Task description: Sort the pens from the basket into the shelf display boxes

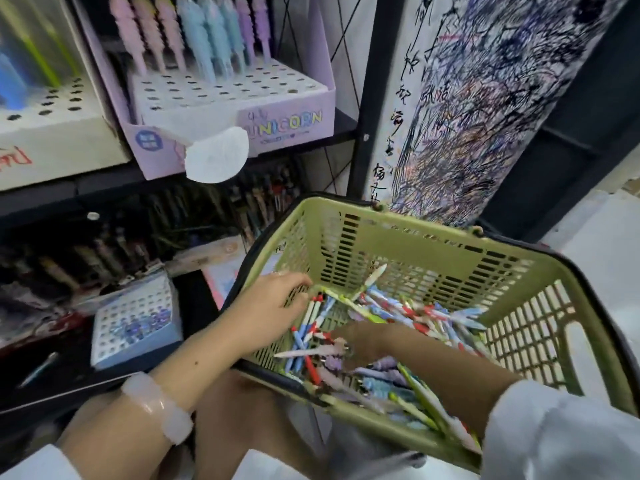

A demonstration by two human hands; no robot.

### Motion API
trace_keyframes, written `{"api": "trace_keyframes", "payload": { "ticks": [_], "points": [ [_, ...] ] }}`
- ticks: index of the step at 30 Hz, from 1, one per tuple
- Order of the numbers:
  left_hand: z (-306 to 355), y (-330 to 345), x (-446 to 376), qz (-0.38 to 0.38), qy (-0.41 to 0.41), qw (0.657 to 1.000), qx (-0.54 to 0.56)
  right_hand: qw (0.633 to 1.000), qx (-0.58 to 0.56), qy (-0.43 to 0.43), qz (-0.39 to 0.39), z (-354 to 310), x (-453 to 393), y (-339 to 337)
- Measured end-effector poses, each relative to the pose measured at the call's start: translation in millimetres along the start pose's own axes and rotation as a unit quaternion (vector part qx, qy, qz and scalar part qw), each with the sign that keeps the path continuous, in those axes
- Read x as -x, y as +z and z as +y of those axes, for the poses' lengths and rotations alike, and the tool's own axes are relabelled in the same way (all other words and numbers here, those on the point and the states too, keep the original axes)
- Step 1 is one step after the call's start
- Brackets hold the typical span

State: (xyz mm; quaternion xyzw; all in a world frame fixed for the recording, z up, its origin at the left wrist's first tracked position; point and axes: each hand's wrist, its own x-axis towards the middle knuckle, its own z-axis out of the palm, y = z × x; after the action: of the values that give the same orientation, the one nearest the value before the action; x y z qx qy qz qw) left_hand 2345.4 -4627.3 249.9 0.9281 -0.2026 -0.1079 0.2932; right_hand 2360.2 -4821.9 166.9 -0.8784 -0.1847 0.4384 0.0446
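Pens (388, 317) heaped loose in green basket (433, 244), tilted on person's lap. Shelf (41, 199) beyond left fingers (296, 299); unicorn box (221, 98) on it holds pastel pens upright at back, front holes bare. Blue box (135, 320) on lower shelf, left of left hand (273, 306). Left fingers curled at basket's left wall, tips among pens; grip unclear. Right hand (360, 344) deep in heap, fingers curled around purple pens (332, 355). Pale bracelet (159, 407) on left wrist.
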Motion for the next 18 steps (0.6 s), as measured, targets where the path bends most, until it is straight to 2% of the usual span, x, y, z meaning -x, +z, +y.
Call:
{"api": "trace_keyframes", "payload": {
  "ticks": [3, 7, 9, 11, 14, 15, 16, 18],
  "points": [
    [-2.8, 3.4, -2.4, -0.002, 0.001, 1.000, 0.009, 0.998, -0.018, 0.004, 0.060, -11.3, -22.1, -1.6],
    [-3.5, 0.1, -8.6, 0.038, 0.006, 0.999, 0.037, 0.967, -0.193, 0.106, 0.125, -20.1, -50.6, -9.7],
    [-1.4, -2.4, -9.7, 0.060, 0.024, 0.997, 0.035, 0.930, -0.306, 0.160, 0.123, -23.0, -62.1, -13.2],
    [0.0, -6.3, -8.7, 0.072, 0.060, 0.995, 0.017, 0.873, -0.418, 0.194, 0.159, -25.3, -77.4, -12.5],
    [-3.5, -13.3, -5.5, 0.075, 0.094, 0.993, -0.010, 0.776, -0.554, 0.199, 0.228, -32.6, -93.7, -9.5],
    [-5.7, -15.3, -4.8, 0.078, 0.092, 0.993, -0.015, 0.762, -0.570, 0.199, 0.234, -35.0, -96.3, -8.2],
    [-7.9, -17.3, -4.3, 0.080, 0.087, 0.993, -0.017, 0.766, -0.567, 0.196, 0.232, -37.7, -96.7, -6.9],
    [-10.8, -19.7, -2.8, 0.080, 0.079, 0.993, -0.018, 0.808, -0.514, 0.196, 0.211, -40.7, -93.4, -4.9]
  ]
}}
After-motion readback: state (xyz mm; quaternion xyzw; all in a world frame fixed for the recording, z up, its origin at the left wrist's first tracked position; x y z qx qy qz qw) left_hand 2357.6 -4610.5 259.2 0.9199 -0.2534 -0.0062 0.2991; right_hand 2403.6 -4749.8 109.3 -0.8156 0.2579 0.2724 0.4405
